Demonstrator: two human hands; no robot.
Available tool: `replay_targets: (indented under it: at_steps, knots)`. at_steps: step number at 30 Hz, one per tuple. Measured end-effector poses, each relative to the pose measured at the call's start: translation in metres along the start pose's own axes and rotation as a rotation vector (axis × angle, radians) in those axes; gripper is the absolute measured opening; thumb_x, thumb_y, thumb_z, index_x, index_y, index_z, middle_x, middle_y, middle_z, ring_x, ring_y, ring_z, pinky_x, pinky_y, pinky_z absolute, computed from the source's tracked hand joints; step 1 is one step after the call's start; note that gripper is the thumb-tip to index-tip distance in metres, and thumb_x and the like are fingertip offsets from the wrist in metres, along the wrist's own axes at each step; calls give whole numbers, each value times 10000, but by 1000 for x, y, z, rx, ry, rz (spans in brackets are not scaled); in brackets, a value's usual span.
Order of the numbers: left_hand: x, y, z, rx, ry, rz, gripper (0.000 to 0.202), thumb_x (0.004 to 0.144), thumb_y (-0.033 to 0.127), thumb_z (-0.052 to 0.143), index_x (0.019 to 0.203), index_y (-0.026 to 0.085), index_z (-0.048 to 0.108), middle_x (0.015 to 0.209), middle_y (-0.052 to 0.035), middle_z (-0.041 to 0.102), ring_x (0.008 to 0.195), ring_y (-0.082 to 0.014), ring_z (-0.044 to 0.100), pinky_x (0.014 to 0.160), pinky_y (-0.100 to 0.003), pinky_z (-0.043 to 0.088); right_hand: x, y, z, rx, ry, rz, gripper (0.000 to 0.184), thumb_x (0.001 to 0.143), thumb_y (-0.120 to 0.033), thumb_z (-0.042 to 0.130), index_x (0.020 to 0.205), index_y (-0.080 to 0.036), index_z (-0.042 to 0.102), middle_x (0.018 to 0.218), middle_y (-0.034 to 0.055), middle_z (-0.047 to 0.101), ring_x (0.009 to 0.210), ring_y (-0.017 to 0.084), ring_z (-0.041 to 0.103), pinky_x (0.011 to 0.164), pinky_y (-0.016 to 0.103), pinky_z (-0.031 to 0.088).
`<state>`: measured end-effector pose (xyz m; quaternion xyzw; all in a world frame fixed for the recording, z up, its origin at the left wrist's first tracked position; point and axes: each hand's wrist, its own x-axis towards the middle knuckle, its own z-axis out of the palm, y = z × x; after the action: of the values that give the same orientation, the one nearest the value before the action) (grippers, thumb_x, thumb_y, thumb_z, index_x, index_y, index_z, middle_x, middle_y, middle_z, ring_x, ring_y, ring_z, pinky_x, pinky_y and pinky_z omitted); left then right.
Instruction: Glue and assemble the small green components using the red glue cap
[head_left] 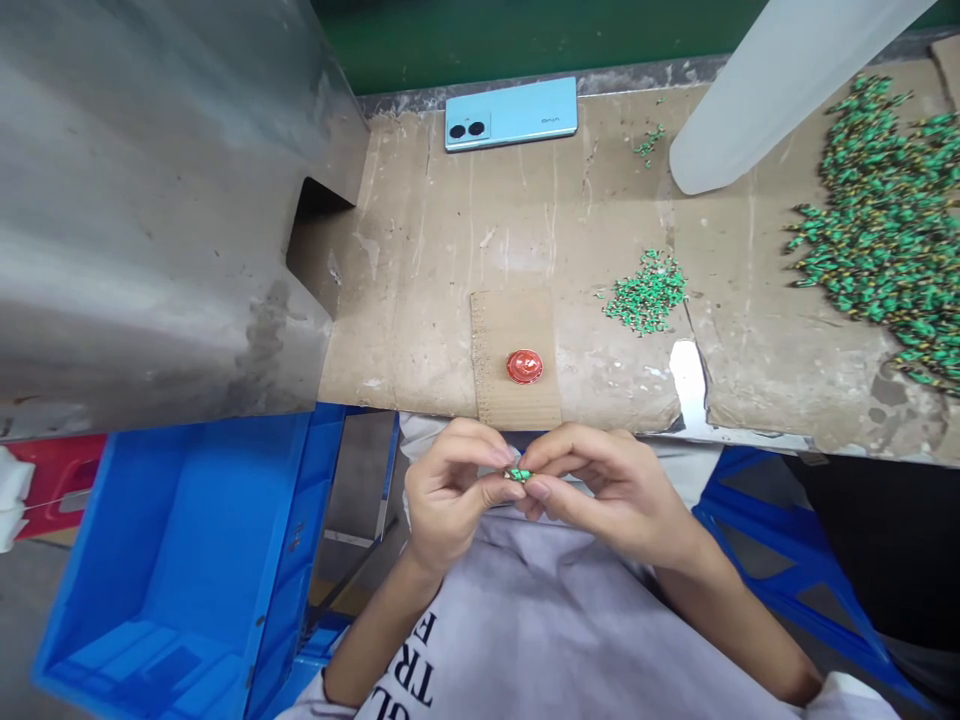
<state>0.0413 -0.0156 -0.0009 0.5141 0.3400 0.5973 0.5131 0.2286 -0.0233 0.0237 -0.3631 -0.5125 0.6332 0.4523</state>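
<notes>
Close to my body, just below the table's front edge, a small green piece with brownish ends (519, 475) is pinched at the fingertips. My left hand (459, 490) grips it from the left with thumb and forefinger. From the right, my right hand (607, 490) holds it too, thumb below and fingers curled above. It is too small for me to tell its exact kind. Just beyond the hands, a round red tin-like dish (524, 367) rests on a cardboard piece (517, 310). To its right lies a pile of tiny green parts (646, 293).
A large heap of green, yellow and dark pieces (892, 230) covers the table's right side. A light-blue phone (517, 112) lies at the back, left of a slanting white tube (780, 90). A metal housing (165, 200) stands left, above a blue crate (202, 540).
</notes>
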Motion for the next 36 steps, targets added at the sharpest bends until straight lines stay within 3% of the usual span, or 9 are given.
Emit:
replay_targets:
  at_steps: [10,18,24,31,36]
  knots:
    - [10,5,-1,4,-126,75,253,878,169,947,932,205,702,803,14,717,710,-121,701,691,-213,607,-1,-2,2,-17,-22,-24,59,1040,-262,775,1022,-212,750,762,10,859,636,157,829,592,209,662]
    - [9,5,1,24,-95,109,195,942,169,881,899,204,694,745,4,739,639,-132,708,631,-232,605,-2,-1,-1,-146,-35,-135,8,1034,-217,775,1039,-222,777,792,-1,849,647,144,825,638,199,658]
    - [6,3,3,66,-85,156,252,958,57,808,837,207,646,744,12,744,658,-134,710,661,-256,612,-1,-1,-1,-197,-47,-162,68,1081,-265,731,1043,-227,773,806,-1,845,674,139,805,655,216,649]
    - [7,5,4,-52,-74,75,311,925,195,913,1029,237,623,795,41,743,684,-109,699,676,-212,604,-5,1,-1,-264,20,-210,52,1073,-259,749,1062,-230,791,832,4,838,670,139,786,630,212,631]
    - [5,7,3,-48,-92,64,336,906,168,925,1028,239,619,796,42,730,674,-107,683,673,-211,590,-4,-2,-1,-228,5,-202,32,1041,-231,777,1067,-236,796,838,-4,848,660,143,796,644,215,657]
